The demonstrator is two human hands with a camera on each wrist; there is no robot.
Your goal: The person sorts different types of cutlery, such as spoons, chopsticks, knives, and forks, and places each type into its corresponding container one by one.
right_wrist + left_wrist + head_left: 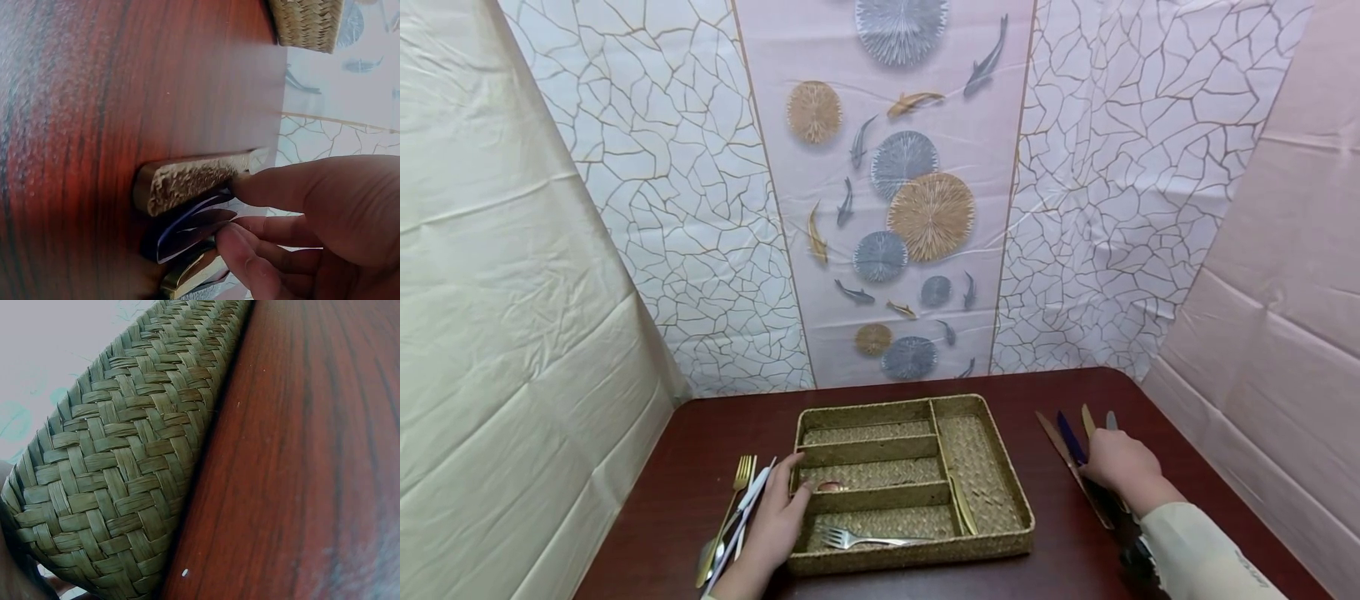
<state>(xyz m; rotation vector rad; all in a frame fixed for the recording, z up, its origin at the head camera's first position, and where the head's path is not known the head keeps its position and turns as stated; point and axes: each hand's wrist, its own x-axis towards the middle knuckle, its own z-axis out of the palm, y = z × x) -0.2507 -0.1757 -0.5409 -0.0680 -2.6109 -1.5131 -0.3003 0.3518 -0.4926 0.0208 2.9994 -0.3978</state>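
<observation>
A woven tray [917,560] with several compartments stands on the table. My left hand [777,518] rests at its left rim, fingertips reaching over the edge; the left wrist view shows the tray's woven outer wall [125,456] close up. In the tray lie a silver fork [850,538], a gold knife [964,507] and a reddish, partly hidden piece [831,486]. To the right, my right hand [1122,462] pinches a dark blue knife [187,228] between thumb and fingers. A copper-coloured knife [187,184] and a gold knife [190,272] lie on either side of it.
Left of the tray lie a gold fork [742,473] and several white-handled pieces [752,487], partly behind the left hand. A silver-tipped knife [1111,419] lies by the right hand. Patterned cloth [887,192] hangs behind the dark red table [647,533].
</observation>
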